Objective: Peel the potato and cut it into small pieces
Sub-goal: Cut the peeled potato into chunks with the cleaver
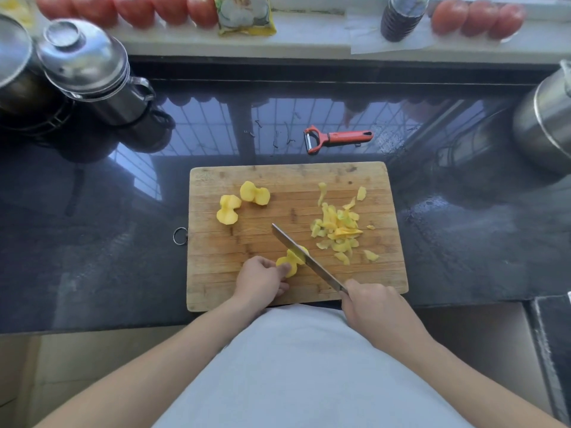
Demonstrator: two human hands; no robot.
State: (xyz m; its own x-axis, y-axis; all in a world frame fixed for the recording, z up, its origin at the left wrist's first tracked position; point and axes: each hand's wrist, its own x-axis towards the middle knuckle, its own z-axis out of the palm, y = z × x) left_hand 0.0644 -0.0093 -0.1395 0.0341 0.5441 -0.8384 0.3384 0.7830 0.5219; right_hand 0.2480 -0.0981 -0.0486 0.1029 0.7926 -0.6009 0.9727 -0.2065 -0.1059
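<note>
A wooden cutting board (241,242) lies on the dark counter in front of me. My left hand (262,281) pinches a peeled yellow potato piece (289,262) near the board's front. My right hand (375,307) grips the handle of a knife (304,257), whose blade is cutting down into that piece. Two more peeled potato chunks (228,209) (255,193) lie at the board's back left. A heap of yellow peels (340,230) covers the board's right side.
A red peeler (335,138) lies on the counter behind the board. Steel pots (92,72) stand at the back left, another steel pot (547,118) at the right. Tomatoes, a packet and a dark bottle line the windowsill.
</note>
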